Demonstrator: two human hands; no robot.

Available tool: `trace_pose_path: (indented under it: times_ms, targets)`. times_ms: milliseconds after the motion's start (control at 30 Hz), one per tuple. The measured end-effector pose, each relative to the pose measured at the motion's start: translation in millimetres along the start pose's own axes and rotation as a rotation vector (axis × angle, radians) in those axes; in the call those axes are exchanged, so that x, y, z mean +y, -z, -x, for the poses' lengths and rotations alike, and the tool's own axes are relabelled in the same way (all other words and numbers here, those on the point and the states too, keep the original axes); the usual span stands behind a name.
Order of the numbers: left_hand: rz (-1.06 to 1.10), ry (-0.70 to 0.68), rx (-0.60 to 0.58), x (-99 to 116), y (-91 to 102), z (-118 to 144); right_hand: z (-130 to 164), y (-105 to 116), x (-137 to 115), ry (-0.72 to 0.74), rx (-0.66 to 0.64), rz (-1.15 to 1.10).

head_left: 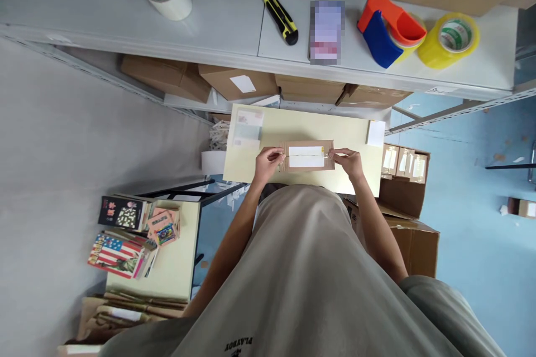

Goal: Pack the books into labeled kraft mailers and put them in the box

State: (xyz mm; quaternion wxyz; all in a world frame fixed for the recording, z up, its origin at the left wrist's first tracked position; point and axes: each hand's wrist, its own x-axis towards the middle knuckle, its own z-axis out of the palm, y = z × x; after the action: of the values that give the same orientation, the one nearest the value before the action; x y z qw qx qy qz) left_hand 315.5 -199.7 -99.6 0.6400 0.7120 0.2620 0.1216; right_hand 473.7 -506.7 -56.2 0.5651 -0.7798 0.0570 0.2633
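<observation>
We pinch a slim cardboard parcel [307, 155] over the pale tabletop [352, 136], our left hand [267, 163] gripping its left end and our right hand [350, 164] its right, the white label [304, 162] facing up between them. On the grey shelf [226, 25] ahead of us, a yellow-and-black cutter [278, 15] lies right of a white tape roll [176, 4], while a red-and-blue tape dispenser [381, 40] sits just beside a yellow tape roll [438, 51]

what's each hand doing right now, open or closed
Left hand: closed, pinching at left end of cardboard parcel; exact grip unclear.
Right hand: closed, pinching at its right end; exact grip unclear.
</observation>
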Motion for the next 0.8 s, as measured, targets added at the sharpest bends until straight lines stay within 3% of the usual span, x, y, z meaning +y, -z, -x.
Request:
trace_pose_path:
  times_ms: [167, 400, 800]
  targets:
    - [0.006, 0.043, -0.028, 8, 3.6, -6, 6, -2, 2, 0.007, 0.025, -0.061]
    - [-0.026, -0.004, -0.037, 25, 6.2, -14, 20, 5, -7, 0.094, 0.051, -0.042]
    - [-0.062, 0.017, -0.079, 13, -7.1, -17, 13, 5, 8, -0.029, 0.085, -0.009]
